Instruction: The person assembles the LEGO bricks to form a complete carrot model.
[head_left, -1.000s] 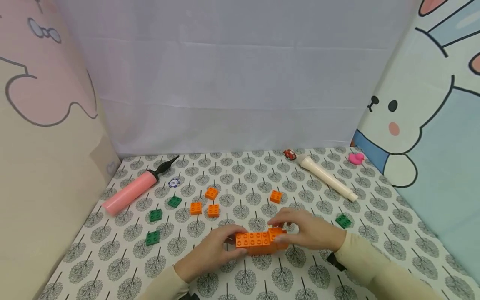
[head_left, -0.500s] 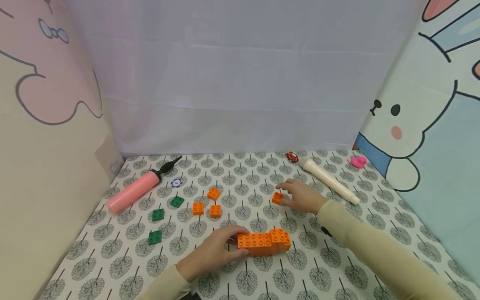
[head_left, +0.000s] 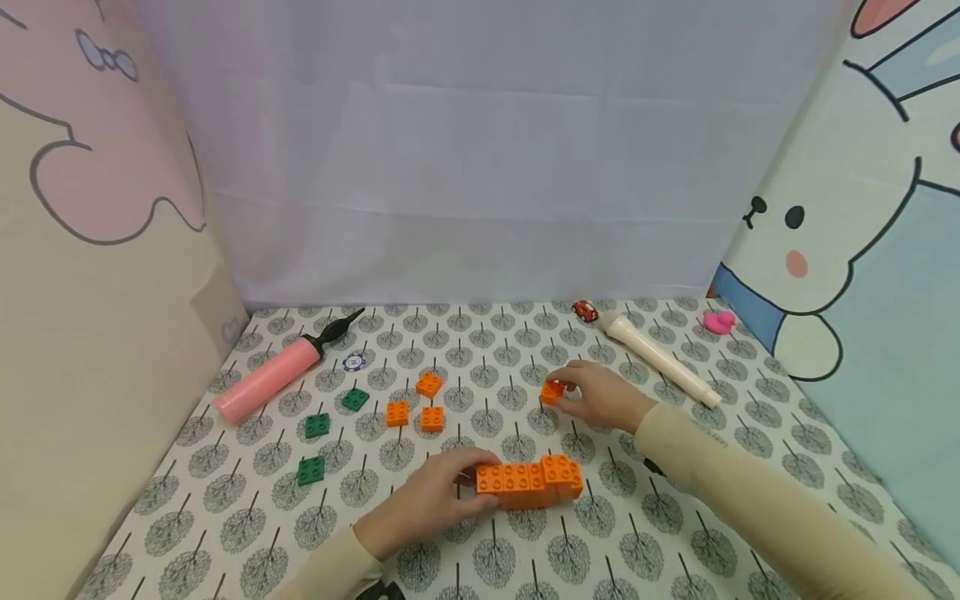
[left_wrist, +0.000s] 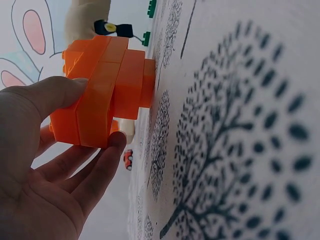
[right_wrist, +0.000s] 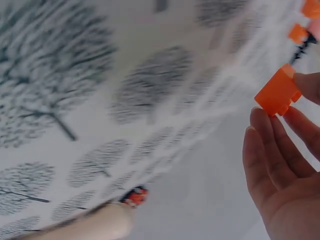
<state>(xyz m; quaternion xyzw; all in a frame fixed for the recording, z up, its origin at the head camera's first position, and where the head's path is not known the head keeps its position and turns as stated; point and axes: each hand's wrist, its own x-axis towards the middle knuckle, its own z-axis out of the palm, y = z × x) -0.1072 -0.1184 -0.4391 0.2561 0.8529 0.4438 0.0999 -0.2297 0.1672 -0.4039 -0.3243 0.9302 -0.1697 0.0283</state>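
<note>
1. Left hand (head_left: 427, 504) grasps the left end of the orange brick stack (head_left: 528, 482), thumb on top, fingers curled underneath; the stack sits at the near middle of the desk (head_left: 660, 533). In the left wrist view the same stack (left_wrist: 102, 90) is pinched between thumb and fingertips.
2. Right hand (head_left: 600, 396) pinches a single orange brick (head_left: 552, 392) with its fingertips, just far-right of the stack. The right wrist view shows the brick (right_wrist: 276, 92) held off the cloth; fingers (right_wrist: 267, 150) only partly wrapped around it.
3. The hands are apart; the single brick does not touch the stack.
4. The stack: a row of bricks with one raised brick at its right end.
5. Three loose orange bricks (head_left: 410, 406) lie left of the right hand, mid-desk, close together.
6. Three green bricks (head_left: 317, 425) lie further left, spread near to far; the nearest one (head_left: 311, 470) is left of the left hand.
7. Pink pump (head_left: 266, 381) with a black nozzle lies far left, diagonal; a small round blue-white chip (head_left: 354, 362) is just right of it.
8. White tube (head_left: 660, 360) lies far right, diagonal; a small red toy car (head_left: 584, 311) sits at its far end.
9. Pink duck (head_left: 718, 322) sits at the far right corner.
10. The desk has a tree-print cloth. Cream sleeves cover both arms.
</note>
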